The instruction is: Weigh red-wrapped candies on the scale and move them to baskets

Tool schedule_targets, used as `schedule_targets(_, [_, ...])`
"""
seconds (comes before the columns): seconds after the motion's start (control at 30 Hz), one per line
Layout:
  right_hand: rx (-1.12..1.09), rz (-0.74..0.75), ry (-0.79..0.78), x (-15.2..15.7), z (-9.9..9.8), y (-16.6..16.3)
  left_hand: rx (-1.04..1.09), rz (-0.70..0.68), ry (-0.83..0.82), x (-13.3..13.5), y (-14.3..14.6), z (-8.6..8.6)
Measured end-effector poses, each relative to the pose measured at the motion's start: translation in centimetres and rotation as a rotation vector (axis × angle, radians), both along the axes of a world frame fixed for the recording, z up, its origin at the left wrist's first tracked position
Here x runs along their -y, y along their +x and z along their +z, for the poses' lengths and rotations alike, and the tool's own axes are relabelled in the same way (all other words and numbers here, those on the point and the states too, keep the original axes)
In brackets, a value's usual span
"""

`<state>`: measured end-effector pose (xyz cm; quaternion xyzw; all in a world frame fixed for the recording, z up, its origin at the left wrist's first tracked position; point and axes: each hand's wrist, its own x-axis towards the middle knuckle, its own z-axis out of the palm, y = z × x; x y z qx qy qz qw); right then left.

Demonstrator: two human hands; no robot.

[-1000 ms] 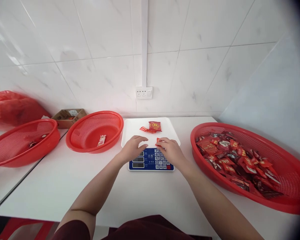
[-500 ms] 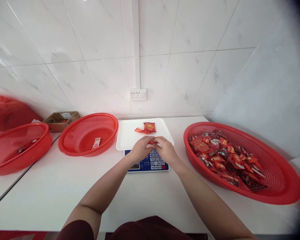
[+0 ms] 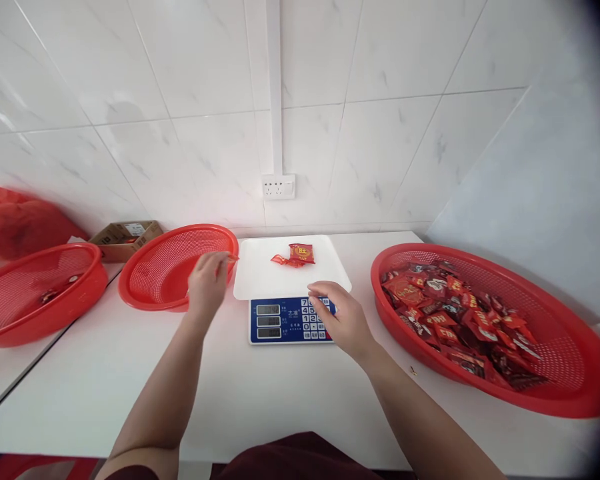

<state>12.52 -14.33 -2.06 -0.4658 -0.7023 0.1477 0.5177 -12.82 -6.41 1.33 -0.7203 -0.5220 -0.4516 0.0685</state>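
My left hand (image 3: pixel 208 285) is raised over the near right side of the middle red basket (image 3: pixel 175 230), its fingers pinched on a small red candy wrapper (image 3: pixel 234 258); whether a sweet is inside, I cannot tell. My right hand (image 3: pixel 344 321) hangs over the keypad of the digital scale (image 3: pixel 293 320), thumb and fingers apart and holding nothing. On the scale's white pan (image 3: pixel 253 273) lie a square red packet (image 3: pixel 301 253) with a gold character and a smaller red twist-wrapped candy (image 3: pixel 285 261). My left hand hides the lower right of the middle basket.
A large red basket (image 3: pixel 575 393) heaped with wrapped sweets stands on the right. At the left are another red basket (image 3: pixel 93 293), an open cardboard box (image 3: pixel 113 251) and a red plastic bag (image 3: pixel 25 223). A tiny dark scrap (image 3: pixel 413 371) lies on the table.
My hands were together over the scale with something red between them. They have parted: the left has moved left with the red wrapper, while the right has opened and dropped slightly nearer me.
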Motion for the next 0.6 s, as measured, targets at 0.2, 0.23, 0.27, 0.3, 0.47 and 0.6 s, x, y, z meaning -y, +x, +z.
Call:
schedule_targets(0.2, [0.064, -0.032, -0.069, 1.5, -1.1, 1.7, -0.185, 0.169, -0.224, -1.2, -4.2, -1.2])
schedule_targets(0.23, [0.072, -0.036, -0.074, 1.7, -1.2, 1.9, -0.182, 0.153, -0.248, -1.1, -4.1, -1.6])
schedule_targets(0.27, [0.08, -0.041, -0.075, 1.9, -1.1, 2.0, -0.173, 0.134, -0.265, -1.0, -3.9, -1.9])
schedule_targets(0.3, [0.087, -0.045, -0.073, 2.0, -1.1, 2.2, -0.166, 0.114, -0.278, -0.9, -3.6, -2.2])
schedule_targets(0.47, [0.123, -0.058, -0.048, 2.6, -0.4, 2.5, -0.178, 0.034, -0.351, -0.8, -2.0, -2.4])
schedule_targets(0.6, [0.122, -0.031, -0.04, 2.7, -0.4, 2.3, -0.183, -0.057, -0.372, -1.8, 0.7, -2.2])
